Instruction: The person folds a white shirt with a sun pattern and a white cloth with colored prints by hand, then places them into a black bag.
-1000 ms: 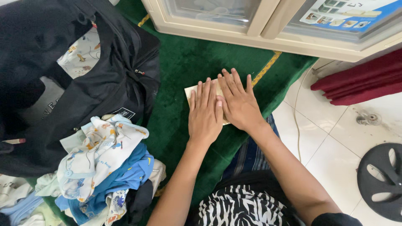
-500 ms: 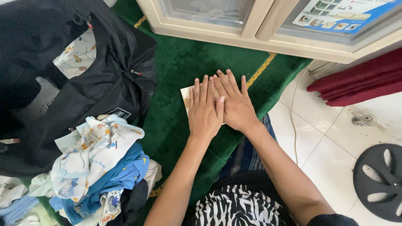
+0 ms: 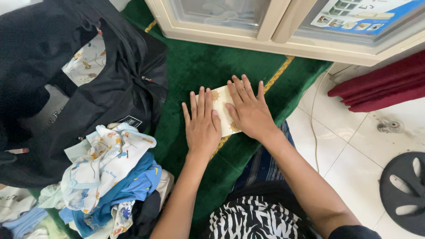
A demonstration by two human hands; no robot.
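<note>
Folded cream cloth (image 3: 222, 106), printed with small golden suns, lies flat on a dark green rug (image 3: 199, 66) in front of us, and both of our hands press down on it. Our left hand (image 3: 202, 125) lies palm down over the cloth's left part, fingers straight and close together, pointing away from us. Our right hand (image 3: 249, 111) lies palm down over its right part, fingers slightly spread. The two hands sit just beside each other, the thumbs nearly touching. Neither hand grips anything: both are open and flat, resting on the fabric.

To our left, on the rug's edge, a pile of small clothes (image 3: 106, 177) in white, blue and printed patterns sits near our left forearm. Beyond the pile, an open black bag (image 3: 88, 88) shows more printed fabric inside. Ahead of the cloth stands a cream-coloured cabinet (image 3: 274, 26) with clear panels. To our right the floor is pale tile (image 3: 354, 132), with a dark red cloth (image 3: 380, 86) lying on it and a round black fan grille (image 3: 405, 190) at the frame's edge. Our lap shows a black-and-white patterned garment (image 3: 252, 221).
</note>
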